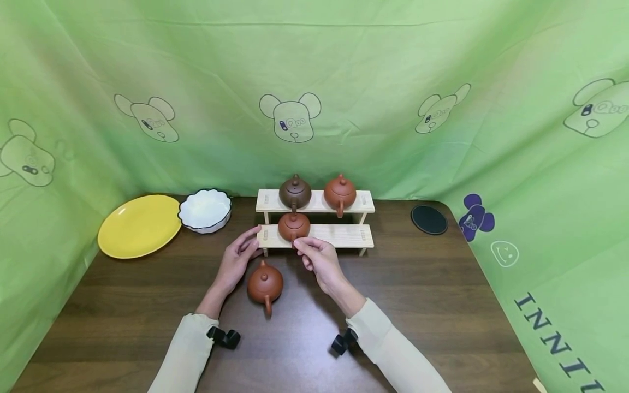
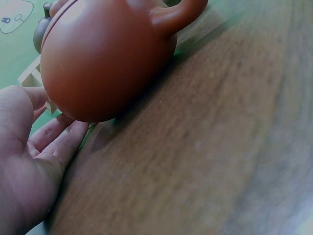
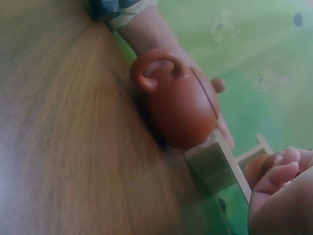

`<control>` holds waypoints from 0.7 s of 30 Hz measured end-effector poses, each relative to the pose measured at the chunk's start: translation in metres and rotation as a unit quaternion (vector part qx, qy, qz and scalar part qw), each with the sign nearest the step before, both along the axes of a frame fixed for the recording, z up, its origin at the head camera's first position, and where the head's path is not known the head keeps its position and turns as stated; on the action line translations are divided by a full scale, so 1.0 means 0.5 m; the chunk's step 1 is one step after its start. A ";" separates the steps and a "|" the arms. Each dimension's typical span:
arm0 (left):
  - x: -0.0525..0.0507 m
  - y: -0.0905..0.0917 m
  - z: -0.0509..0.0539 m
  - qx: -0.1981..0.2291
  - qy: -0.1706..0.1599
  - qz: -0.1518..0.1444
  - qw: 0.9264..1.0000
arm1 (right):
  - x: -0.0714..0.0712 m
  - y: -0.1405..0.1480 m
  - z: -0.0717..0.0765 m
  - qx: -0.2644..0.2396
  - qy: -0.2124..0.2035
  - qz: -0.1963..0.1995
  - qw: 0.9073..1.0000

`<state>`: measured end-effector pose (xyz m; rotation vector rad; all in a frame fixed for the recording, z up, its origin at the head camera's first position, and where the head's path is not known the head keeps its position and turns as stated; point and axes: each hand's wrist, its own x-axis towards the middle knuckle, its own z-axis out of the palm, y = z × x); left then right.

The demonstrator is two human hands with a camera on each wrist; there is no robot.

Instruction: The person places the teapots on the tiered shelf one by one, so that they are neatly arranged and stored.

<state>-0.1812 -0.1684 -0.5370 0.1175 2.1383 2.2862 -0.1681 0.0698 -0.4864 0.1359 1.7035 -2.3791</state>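
Note:
My right hand point(image 1: 322, 266) pinches the handle of a reddish-brown teapot point(image 1: 294, 224), which sits on the left part of the lower shelf of a pale wooden two-step rack point(image 1: 341, 236). Against the left end of that shelf, my left hand point(image 1: 233, 266) rests with its fingers fairly straight. Between my forearms, another reddish-brown teapot point(image 1: 265, 284) stands on the table, handle towards me; it looms large in the left wrist view. In the right wrist view, my curled fingers point(image 3: 281, 178) largely hide the pinched handle.
The upper shelf bears a dark brown teapot point(image 1: 295, 192) and a reddish one point(image 1: 340, 193). On the brown table point(image 1: 417, 305), a yellow plate point(image 1: 140, 226) and a white scalloped bowl point(image 1: 205, 210) lie at the left. A black round coaster point(image 1: 429, 219) lies at the right; green curtain surrounds the table.

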 end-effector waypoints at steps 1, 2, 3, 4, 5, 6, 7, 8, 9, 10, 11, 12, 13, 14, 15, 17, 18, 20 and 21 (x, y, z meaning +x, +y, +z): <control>0.000 0.000 0.000 0.001 0.000 0.000 1.000 | 0.000 0.001 0.000 0.000 0.000 0.000 1.000; 0.001 -0.001 0.000 0.002 0.000 0.000 1.000 | 0.001 0.002 0.000 0.001 -0.001 -0.001 1.000; 0.001 -0.001 0.000 0.002 0.001 0.000 1.000 | 0.001 0.003 0.000 0.001 -0.003 -0.001 1.000; 0.001 -0.001 0.000 0.002 0.001 0.000 1.000 | 0.002 0.004 0.000 0.000 -0.005 -0.002 1.000; 0.001 -0.001 -0.001 0.003 0.001 0.000 1.000 | 0.003 0.005 0.000 0.000 -0.007 -0.001 1.000; 0.001 -0.001 -0.001 0.002 0.001 0.000 1.000 | 0.004 0.006 0.001 0.000 -0.008 -0.001 1.000; 0.001 -0.002 -0.001 0.002 0.002 -0.001 1.000 | 0.005 0.007 0.001 0.000 -0.010 0.000 1.000; 0.000 -0.002 -0.001 0.001 0.002 -0.001 1.000 | 0.006 0.008 0.002 0.001 -0.011 0.001 1.000; 0.000 -0.002 -0.001 0.001 0.002 -0.001 1.000 | 0.008 0.009 0.003 0.000 -0.013 0.001 1.000; 0.000 -0.002 -0.001 0.000 0.002 0.000 1.000 | 0.009 0.010 0.003 0.001 -0.013 0.001 1.000; 0.000 -0.002 -0.001 0.000 0.002 0.000 1.000 | 0.011 0.011 0.004 0.002 -0.013 0.002 1.000; 0.000 -0.002 -0.001 -0.001 0.002 0.000 1.000 | 0.012 0.012 0.004 0.003 -0.012 0.002 1.000; 0.001 -0.002 -0.001 -0.002 0.002 0.000 1.000 | 0.014 0.013 0.003 0.005 -0.011 0.001 1.000; 0.001 -0.002 0.000 -0.003 0.002 0.000 1.000 | 0.016 0.014 0.003 0.006 -0.010 0.001 1.000; 0.001 -0.001 0.000 -0.003 0.001 0.000 1.000 | 0.018 0.016 0.003 0.006 -0.010 0.001 1.000; 0.001 -0.001 0.001 -0.002 -0.001 0.000 1.000 | 0.022 0.019 0.002 0.008 -0.010 0.004 1.000; 0.001 -0.001 0.001 -0.002 -0.001 0.000 1.000 | 0.024 0.021 0.002 0.008 -0.010 0.006 1.000; 0.000 -0.001 0.000 0.000 -0.003 0.000 1.000 | 0.030 0.024 0.003 0.010 -0.011 0.011 1.000; 0.000 -0.001 0.001 -0.001 -0.002 -0.001 1.000 | 0.033 0.025 0.003 0.012 -0.011 0.014 1.000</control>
